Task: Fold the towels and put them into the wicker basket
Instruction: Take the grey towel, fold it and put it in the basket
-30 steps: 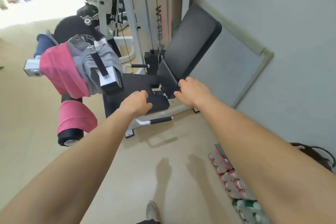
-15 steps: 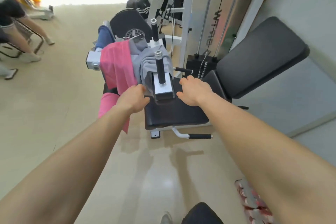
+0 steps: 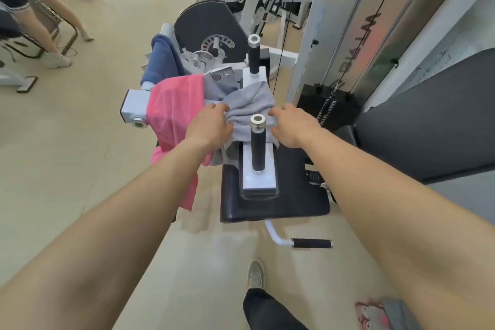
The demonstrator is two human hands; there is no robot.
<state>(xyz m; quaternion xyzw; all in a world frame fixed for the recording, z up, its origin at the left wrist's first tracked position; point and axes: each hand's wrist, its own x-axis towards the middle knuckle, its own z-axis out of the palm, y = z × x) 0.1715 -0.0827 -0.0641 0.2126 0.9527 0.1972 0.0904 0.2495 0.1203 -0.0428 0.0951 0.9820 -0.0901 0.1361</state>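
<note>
A grey towel lies bunched over the white arm of a gym machine, behind an upright black handle. My left hand grips its left side, fingers curled into the cloth. My right hand lies on its right edge with fingers bent onto the fabric. A pink towel hangs over the same arm to the left, draping down past my left forearm. A blue towel hangs farther back on the bar. No wicker basket is in view.
The machine's black seat pad sits below the towels, with a black backrest at right and a weight stack behind. A person's legs stand at far left by another frame. My shoe is on the beige floor.
I have stepped closer to the machine. Both hands moved forward from above the seat pad onto the grey towel, and the left hand has taken hold of it.
</note>
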